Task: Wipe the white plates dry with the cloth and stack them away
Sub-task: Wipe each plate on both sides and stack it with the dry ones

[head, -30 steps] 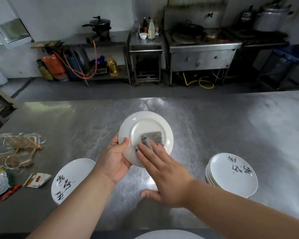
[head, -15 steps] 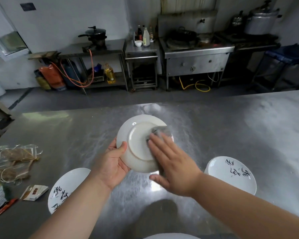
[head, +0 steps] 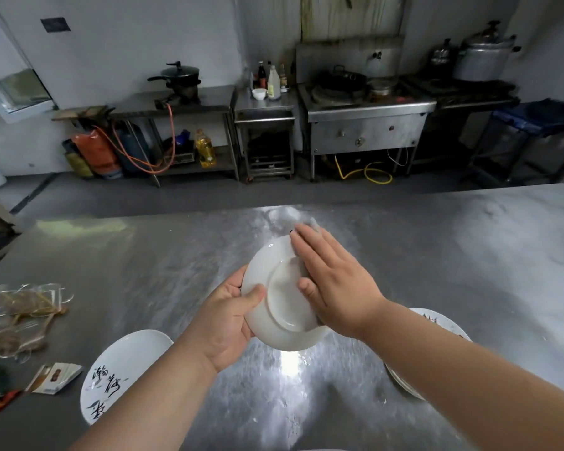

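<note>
Plate (head: 284, 301) between both hands' fingers (head: 310, 245)

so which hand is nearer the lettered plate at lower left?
Left. The left hand grips the held plate just above the lettered plate; the right hand sits farther right, pressing the cloth.

Dim, soft daylight; glare on the steel table (head: 469, 255); wide-angle bowing at edges

We see black brush calligraphy, Chinese characters, on the lower-left plate (head: 121, 379); we cannot read them reliably.
</note>
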